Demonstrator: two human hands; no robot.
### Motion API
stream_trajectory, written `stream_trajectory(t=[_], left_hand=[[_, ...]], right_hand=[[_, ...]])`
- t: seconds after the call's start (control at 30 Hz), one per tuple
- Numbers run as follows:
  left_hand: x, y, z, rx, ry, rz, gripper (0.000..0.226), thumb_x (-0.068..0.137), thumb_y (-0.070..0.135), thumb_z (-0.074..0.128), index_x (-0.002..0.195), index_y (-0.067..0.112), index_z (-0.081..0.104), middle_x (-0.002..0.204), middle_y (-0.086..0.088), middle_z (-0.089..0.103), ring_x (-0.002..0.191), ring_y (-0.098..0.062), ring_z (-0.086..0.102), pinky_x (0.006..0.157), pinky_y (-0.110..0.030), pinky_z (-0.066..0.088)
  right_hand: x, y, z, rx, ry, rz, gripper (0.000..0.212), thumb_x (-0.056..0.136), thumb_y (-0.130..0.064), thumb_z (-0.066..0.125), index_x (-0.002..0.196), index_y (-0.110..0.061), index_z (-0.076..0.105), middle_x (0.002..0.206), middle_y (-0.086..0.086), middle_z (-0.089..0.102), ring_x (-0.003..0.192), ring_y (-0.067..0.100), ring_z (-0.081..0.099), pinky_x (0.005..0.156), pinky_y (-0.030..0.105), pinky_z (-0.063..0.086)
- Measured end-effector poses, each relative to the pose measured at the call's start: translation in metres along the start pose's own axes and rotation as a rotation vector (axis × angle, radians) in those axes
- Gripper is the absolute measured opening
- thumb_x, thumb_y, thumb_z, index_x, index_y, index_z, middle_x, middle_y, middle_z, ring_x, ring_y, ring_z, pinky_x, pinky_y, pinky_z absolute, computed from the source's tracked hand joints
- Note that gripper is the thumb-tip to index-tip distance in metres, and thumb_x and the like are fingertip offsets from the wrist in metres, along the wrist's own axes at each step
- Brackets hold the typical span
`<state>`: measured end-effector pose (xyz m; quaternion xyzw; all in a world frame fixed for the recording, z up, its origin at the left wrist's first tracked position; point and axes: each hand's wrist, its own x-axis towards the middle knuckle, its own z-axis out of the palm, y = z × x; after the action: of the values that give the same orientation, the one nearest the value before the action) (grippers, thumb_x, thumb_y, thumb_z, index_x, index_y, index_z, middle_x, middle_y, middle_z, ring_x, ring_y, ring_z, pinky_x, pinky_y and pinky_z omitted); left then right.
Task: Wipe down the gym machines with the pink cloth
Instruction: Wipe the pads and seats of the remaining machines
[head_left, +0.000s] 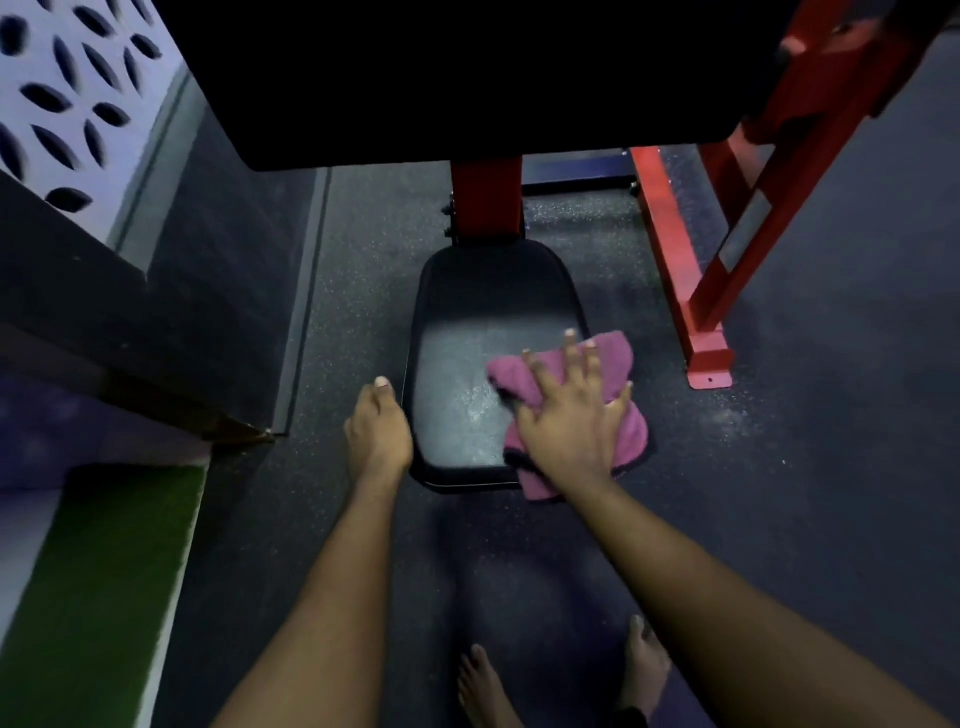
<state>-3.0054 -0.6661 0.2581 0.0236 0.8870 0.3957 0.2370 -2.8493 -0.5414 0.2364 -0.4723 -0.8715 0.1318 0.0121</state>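
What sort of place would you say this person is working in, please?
Most likely a gym: a black padded seat on a red steel frame, over speckled rubber flooring.

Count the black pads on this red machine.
2. The seat pad lies low in the middle, under the pink cloth and right hand; a larger pad overhangs it at top. Others may be hidden.

The black seat pad (457, 364) carries the pink cloth (616, 359), seemingly overhanging its right edge.
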Motion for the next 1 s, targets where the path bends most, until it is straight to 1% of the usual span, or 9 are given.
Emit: stream_trajectory(t=[0.13,0.3,0.4,0.5,0.57,0.63,0.73,0.83,1.0], left_hand=[[-0.003,0.011,0.008,0.062,-0.081,0.029,0.059,0.109,0.048,0.021,0.150,0.013,0.045,0.151,-0.020,0.045,0.139,-0.038,0.040,0.112,-0.047,0.032],[0.008,0.019,0.028,0.180,-0.093,-0.016,0.066,0.107,0.055,0.015,0.148,0.011,0.044,0.146,-0.025,0.049,0.135,-0.042,0.045,0.109,-0.050,0.034],[0.007,0.013,0.037,0.279,0.002,0.007,0.065,0.106,0.057,0.016,0.139,0.012,0.051,0.132,-0.025,0.059,0.122,-0.044,0.054,0.100,-0.051,0.040],[0.006,0.009,0.041,0.292,0.051,0.036,0.065,0.106,0.057,0.017,0.134,0.011,0.054,0.126,-0.024,0.063,0.116,-0.044,0.058,0.097,-0.051,0.043],[0.005,0.009,0.040,0.298,0.059,0.047,0.064,0.106,0.057,0.019,0.133,0.010,0.055,0.124,-0.025,0.064,0.115,-0.044,0.059,0.096,-0.050,0.044],[0.005,0.010,0.041,0.300,0.067,0.055,0.064,0.106,0.056,0.019,0.132,0.010,0.055,0.122,-0.024,0.064,0.113,-0.044,0.060,0.094,-0.049,0.044],[0.004,0.007,0.043,0.308,0.068,0.073,0.065,0.106,0.056,0.019,0.134,0.009,0.054,0.122,-0.024,0.064,0.112,-0.044,0.060,0.094,-0.049,0.045],[0.008,0.005,0.045,0.328,0.076,0.083,0.065,0.106,0.057,0.019,0.132,0.009,0.054,0.118,-0.025,0.066,0.108,-0.044,0.062,0.093,-0.051,0.047],[0.009,0.007,0.046,0.351,0.088,0.096,0.063,0.106,0.056,0.020,0.131,0.009,0.054,0.113,-0.025,0.067,0.105,-0.044,0.063,0.089,-0.049,0.048]], right_hand=[[-0.007,0.001,-0.001,0.139,0.034,0.349,0.077,0.089,-0.067,0.055,0.156,-0.054,0.019,0.168,0.014,-0.019,0.153,0.050,-0.006,0.109,0.080,0.015],[-0.033,-0.009,0.002,0.362,0.039,0.603,0.078,0.092,-0.072,0.050,0.156,-0.054,0.009,0.165,0.022,0.006,0.136,0.053,0.037,0.098,0.062,0.045],[-0.016,0.003,-0.001,0.374,0.024,0.619,0.070,0.095,-0.069,0.048,0.155,-0.044,0.022,0.145,0.022,0.039,0.119,0.047,0.053,0.092,0.051,0.049],[0.023,0.028,-0.011,0.489,-0.084,0.674,0.062,0.098,-0.070,0.039,0.144,-0.028,0.046,0.134,0.018,0.059,0.118,0.040,0.058,0.096,0.045,0.043],[0.032,0.038,-0.015,0.597,-0.151,0.694,0.064,0.098,-0.071,0.037,0.138,-0.025,0.053,0.136,0.017,0.060,0.124,0.040,0.056,0.100,0.046,0.041],[0.023,0.036,-0.010,0.582,-0.080,0.631,0.063,0.096,-0.073,0.036,0.138,-0.027,0.051,0.133,0.017,0.061,0.119,0.041,0.058,0.097,0.047,0.043],[-0.005,0.022,0.000,0.481,0.061,0.509,0.063,0.094,-0.069,0.041,0.150,-0.040,0.035,0.142,0.015,0.051,0.115,0.040,0.058,0.094,0.050,0.049],[-0.006,0.021,0.001,0.405,0.053,0.485,0.064,0.098,-0.063,0.046,0.155,-0.044,0.024,0.146,0.015,0.044,0.118,0.042,0.056,0.094,0.052,0.049],[0.058,0.028,-0.014,0.405,-0.119,0.564,0.060,0.100,-0.068,0.035,0.141,-0.025,0.042,0.133,0.023,0.059,0.118,0.046,0.058,0.093,0.048,0.043]])
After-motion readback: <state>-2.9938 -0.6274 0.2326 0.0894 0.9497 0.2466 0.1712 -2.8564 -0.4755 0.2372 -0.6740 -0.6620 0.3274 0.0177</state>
